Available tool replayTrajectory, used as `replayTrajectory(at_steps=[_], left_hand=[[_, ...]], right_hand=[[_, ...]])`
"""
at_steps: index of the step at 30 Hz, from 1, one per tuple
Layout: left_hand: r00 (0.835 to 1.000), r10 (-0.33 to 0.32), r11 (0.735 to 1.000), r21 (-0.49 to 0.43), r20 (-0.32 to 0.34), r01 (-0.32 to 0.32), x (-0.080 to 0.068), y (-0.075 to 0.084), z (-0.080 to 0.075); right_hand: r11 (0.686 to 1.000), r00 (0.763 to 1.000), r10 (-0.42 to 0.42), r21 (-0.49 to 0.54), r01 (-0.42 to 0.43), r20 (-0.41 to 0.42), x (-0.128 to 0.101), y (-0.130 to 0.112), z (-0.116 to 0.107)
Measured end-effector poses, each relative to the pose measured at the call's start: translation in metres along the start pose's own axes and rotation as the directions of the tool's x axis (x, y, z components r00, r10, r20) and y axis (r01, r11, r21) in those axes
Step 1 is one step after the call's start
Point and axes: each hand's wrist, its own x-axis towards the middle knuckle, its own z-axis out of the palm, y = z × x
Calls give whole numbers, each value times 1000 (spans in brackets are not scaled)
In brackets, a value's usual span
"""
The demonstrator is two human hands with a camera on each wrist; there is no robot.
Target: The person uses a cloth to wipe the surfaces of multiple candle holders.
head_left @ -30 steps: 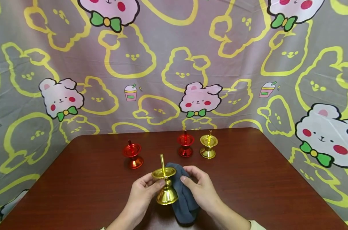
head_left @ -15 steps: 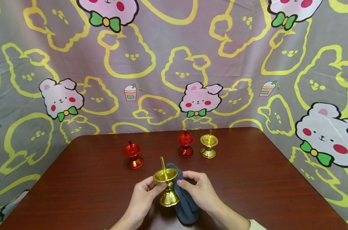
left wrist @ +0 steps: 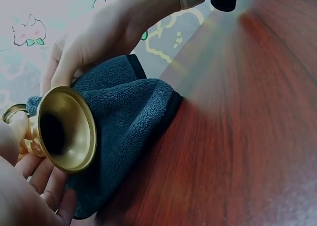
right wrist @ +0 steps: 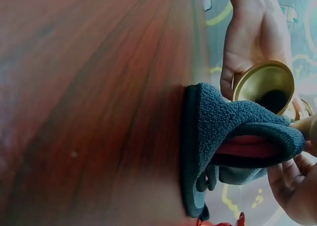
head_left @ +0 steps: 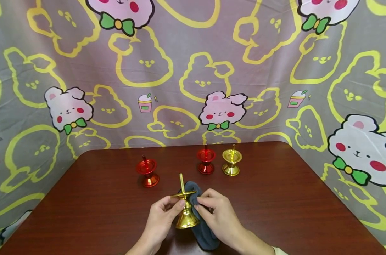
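Observation:
In the head view, my left hand (head_left: 161, 217) grips a shiny gold candle holder (head_left: 187, 220) by its narrow stem, just under the dish, with its thin tube pointing up. My right hand (head_left: 224, 217) pinches a dark blue-grey cloth (head_left: 205, 233) against the dish's right edge. The loose part of the cloth hangs down behind the base. From the left wrist, the hollow underside of the holder's base (left wrist: 81, 132) faces the camera, the cloth (left wrist: 129, 117) spread beside it. In the right wrist view the cloth (right wrist: 218, 112) folds over near my right fingers (right wrist: 287, 186).
Farther back on the brown table (head_left: 100, 212) stand a red candle holder (head_left: 149, 179) at left, another red candle holder (head_left: 206, 166) near the middle, and a second gold candle holder (head_left: 231, 168) beside that. A patterned curtain (head_left: 167, 95) hangs behind the table.
The held candle holder has tilted, so its dish now shows nearly edge-on, and it sits slightly farther right and lower. My right hand has shifted the cloth up to the dish's edge.

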Motion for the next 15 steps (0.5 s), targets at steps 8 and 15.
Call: replayTrajectory(at_steps=[8, 15], left_hand=[[1000, 14, 1000, 13, -23, -14, -2, -1, 1], [1000, 29, 999, 29, 4, -29, -3, -1, 0]], right_hand=[[1000, 999, 17, -17, -16, 51, 1, -3, -1], [969, 980, 194, 145, -200, 52, 6, -2, -6]])
